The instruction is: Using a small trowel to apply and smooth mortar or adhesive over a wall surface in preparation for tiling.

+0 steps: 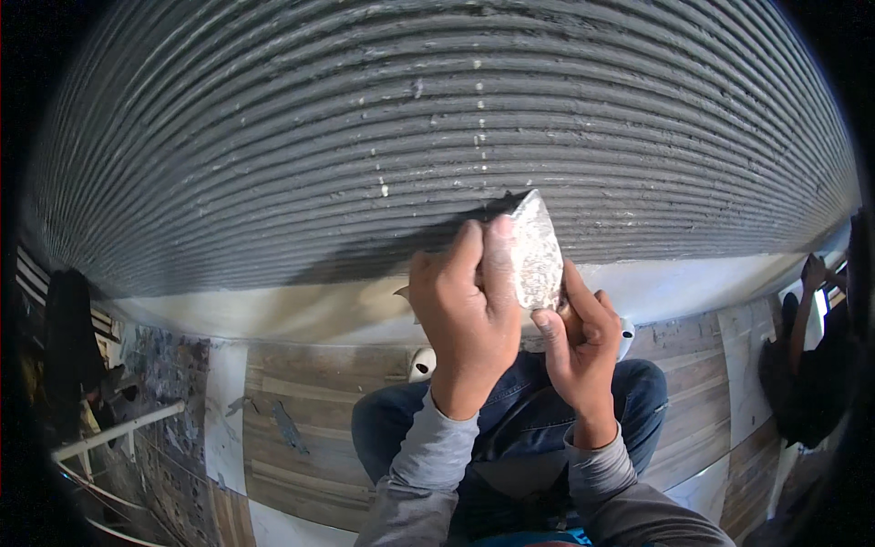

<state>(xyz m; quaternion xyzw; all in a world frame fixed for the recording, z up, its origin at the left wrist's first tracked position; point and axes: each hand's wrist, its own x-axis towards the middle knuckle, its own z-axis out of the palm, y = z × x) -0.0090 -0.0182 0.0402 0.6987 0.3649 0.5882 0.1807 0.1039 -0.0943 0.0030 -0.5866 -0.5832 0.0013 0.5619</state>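
In front of a ridged grey wall coat (pixel 583 164) I hold a pointed trowel (pixel 538 255), its blade tip up and smeared whitish. My right hand (pixel 583 342) grips it at the lower end, fingers behind and thumb in front; the handle is mostly hidden. My left hand (pixel 469 310) is closed against the blade's left edge, thumb near the upper part. A small pointed end (pixel 404 292) pokes out beside that hand's outer side; what it belongs to is hidden. Dark grey mortar (pixel 513 198) clings beside the trowel's tip.
A smooth pale strip (pixel 264 310) runs along the wall's foot. Grey scraps (pixel 290 427) lie on the wood-look tile floor (pixel 319 474). A white metal frame (pixel 128 433) stands at the left. Another person (pixel 811 365) is at the far right; a dark shape (pixel 73 328) is at the far left.
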